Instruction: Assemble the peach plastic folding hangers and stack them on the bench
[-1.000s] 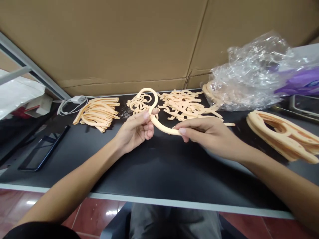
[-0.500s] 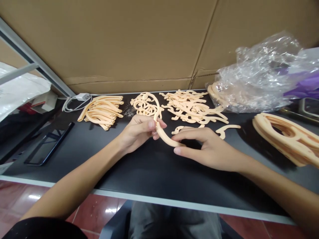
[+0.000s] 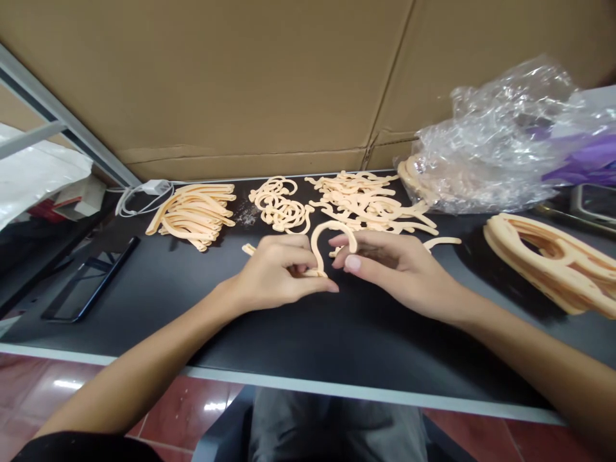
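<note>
A curved, hook-shaped peach-coloured piece [image 3: 321, 239] arches up between my two hands over the black table [image 3: 308, 333]. My left hand [image 3: 279, 273] is closed round its lower end, fingers curled low above the tabletop. My right hand [image 3: 394, 266] pinches the piece's other end between thumb and fingertips. Just behind my hands lie piles of similar pieces: small curly ones [image 3: 279, 206] and flat hooked ones [image 3: 370, 204].
A bundle of long curved strips [image 3: 192, 215] lies at the left, by a white charger cable [image 3: 139, 192]. Thick stacked frames [image 3: 553, 260] sit at the right, under a crumpled clear plastic bag [image 3: 500, 147]. Cardboard [image 3: 269, 83] walls the back. A dark flat device [image 3: 89, 282] lies left.
Both hands have lowered the curved piece toward the table and turned it, so its arch now points up. My left hand has rolled over, palm down.
</note>
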Demonstrator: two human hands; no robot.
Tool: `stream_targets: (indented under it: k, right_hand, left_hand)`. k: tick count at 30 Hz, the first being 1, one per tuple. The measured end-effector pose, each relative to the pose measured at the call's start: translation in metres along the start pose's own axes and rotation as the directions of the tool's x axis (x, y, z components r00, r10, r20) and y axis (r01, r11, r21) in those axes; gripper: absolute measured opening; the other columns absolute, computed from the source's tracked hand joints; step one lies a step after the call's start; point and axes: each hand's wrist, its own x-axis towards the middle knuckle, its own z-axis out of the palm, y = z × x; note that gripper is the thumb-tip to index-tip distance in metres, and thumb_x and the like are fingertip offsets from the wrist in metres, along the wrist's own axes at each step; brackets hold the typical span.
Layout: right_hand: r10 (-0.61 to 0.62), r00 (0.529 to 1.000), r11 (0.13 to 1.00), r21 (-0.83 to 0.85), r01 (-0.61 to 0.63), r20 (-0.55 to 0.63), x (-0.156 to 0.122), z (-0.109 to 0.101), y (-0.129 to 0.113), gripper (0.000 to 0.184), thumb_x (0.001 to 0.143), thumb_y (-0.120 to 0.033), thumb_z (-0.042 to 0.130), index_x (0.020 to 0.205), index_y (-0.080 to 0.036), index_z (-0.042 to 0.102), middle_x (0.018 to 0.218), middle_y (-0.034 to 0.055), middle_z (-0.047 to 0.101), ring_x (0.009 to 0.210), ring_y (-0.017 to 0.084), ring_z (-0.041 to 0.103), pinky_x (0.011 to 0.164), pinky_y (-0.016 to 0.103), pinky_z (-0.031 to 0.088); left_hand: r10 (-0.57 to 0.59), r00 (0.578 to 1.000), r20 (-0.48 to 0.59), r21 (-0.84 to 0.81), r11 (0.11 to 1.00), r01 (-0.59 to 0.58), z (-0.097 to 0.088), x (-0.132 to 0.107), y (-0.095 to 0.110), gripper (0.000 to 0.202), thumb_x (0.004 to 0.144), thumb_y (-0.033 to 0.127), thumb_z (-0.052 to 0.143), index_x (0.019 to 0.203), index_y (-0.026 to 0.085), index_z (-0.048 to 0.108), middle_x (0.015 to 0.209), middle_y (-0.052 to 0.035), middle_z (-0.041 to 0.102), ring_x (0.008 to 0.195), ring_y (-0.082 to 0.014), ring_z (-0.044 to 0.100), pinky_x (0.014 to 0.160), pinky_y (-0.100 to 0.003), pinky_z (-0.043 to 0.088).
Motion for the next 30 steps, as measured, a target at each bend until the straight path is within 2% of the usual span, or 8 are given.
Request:
stream_targets:
  k: [4,9,15,18,20,23,26,30]
  right_hand:
    - [0.027,0.999,0.999,0.02,-0.027,0.031,0.001,0.008,0.007,0.028,0.084,-0.043,0.069,0.098,-0.018,0.071,0.08,0.0022,0.072,0.073,0.017,0.064,0.067,0.03,0.051]
    - [-0.01,1.0,0.998,0.054,0.011,-0.004,0.002,0.016,0.013,0.022,0.086,-0.041,0.068,0.087,-0.02,0.071,0.079,0.0019,0.072,0.07,0.015,0.062,0.064,0.029,0.048]
    - [-0.05,0.998,0.986,0.158,0.056,-0.039,0.003,0.014,0.009,0.026,0.084,-0.044,0.07,0.078,-0.019,0.069,0.068,-0.0006,0.063,0.062,0.013,0.056,0.058,0.027,0.045]
    - [-0.088,0.993,0.982,0.164,0.099,-0.073,0.003,0.012,0.008,0.026,0.085,-0.043,0.07,0.075,-0.019,0.068,0.067,-0.0007,0.063,0.062,0.012,0.055,0.061,0.027,0.044]
    - [-0.096,0.992,0.978,0.176,0.11,-0.084,0.003,0.012,0.007,0.026,0.086,-0.042,0.069,0.073,-0.018,0.067,0.067,-0.0005,0.063,0.062,0.012,0.054,0.061,0.027,0.044]
    - [-0.102,0.992,0.973,0.201,0.114,-0.073,0.002,0.013,0.006,0.028,0.085,-0.043,0.07,0.072,-0.018,0.067,0.067,0.0001,0.062,0.063,0.013,0.054,0.061,0.028,0.044]
    - [-0.102,0.993,0.97,0.216,0.113,-0.06,0.003,0.014,0.006,0.03,0.084,-0.045,0.07,0.072,-0.018,0.067,0.067,0.0005,0.062,0.063,0.013,0.055,0.061,0.029,0.044]
    - [-0.121,0.991,0.969,0.208,0.131,-0.063,0.006,0.012,0.007,0.033,0.084,-0.048,0.07,0.071,-0.018,0.066,0.066,0.0005,0.062,0.063,0.013,0.055,0.061,0.029,0.044]
  left_hand:
    - [0.057,0.998,0.004,0.097,0.994,-0.057,0.016,-0.008,-0.007,0.028,0.082,0.035,0.08,0.07,0.013,0.068,0.068,0.0,0.058,0.058,-0.008,0.051,0.054,-0.02,0.04]
    - [0.067,0.998,-0.003,0.136,0.989,-0.066,0.016,-0.008,-0.003,0.03,0.085,0.038,0.076,0.07,0.015,0.066,0.069,-0.0003,0.057,0.057,-0.0084,0.052,0.055,-0.02,0.042]
    - [0.032,0.999,0.029,0.16,0.986,-0.036,0.015,-0.008,0.012,0.029,0.085,0.043,0.075,0.078,0.016,0.07,0.072,-0.0015,0.061,0.061,-0.0107,0.056,0.059,-0.022,0.045]
    - [-0.037,0.998,-0.058,0.235,0.971,0.05,-0.007,-0.021,0.016,0.028,0.087,0.043,0.074,0.096,0.017,0.074,0.082,-0.0049,0.069,0.071,-0.0142,0.063,0.066,-0.025,0.05]
    - [-0.071,0.984,-0.163,0.408,0.903,0.133,-0.032,-0.037,0.01,0.02,0.094,0.033,0.065,0.102,0.018,0.073,0.094,-0.0076,0.072,0.085,-0.0174,0.067,0.079,-0.029,0.053]
    - [-0.129,0.974,-0.186,0.709,0.669,0.224,-0.074,-0.062,-0.01,0.022,0.093,0.023,0.055,0.105,0.017,0.073,0.105,-0.011,0.07,0.102,-0.0255,0.064,0.095,-0.042,0.051]
    - [-0.213,0.955,-0.208,0.842,0.457,0.286,-0.104,-0.078,-0.031,0.025,0.087,0.021,0.055,0.104,0.017,0.073,0.11,-0.013,0.068,0.108,-0.0321,0.058,0.099,-0.052,0.046]
    - [-0.255,0.959,-0.126,0.862,0.451,0.234,-0.112,-0.079,-0.045,0.025,0.09,0.023,0.049,0.089,0.019,0.073,0.099,-0.0102,0.072,0.098,-0.0292,0.06,0.097,-0.051,0.047]
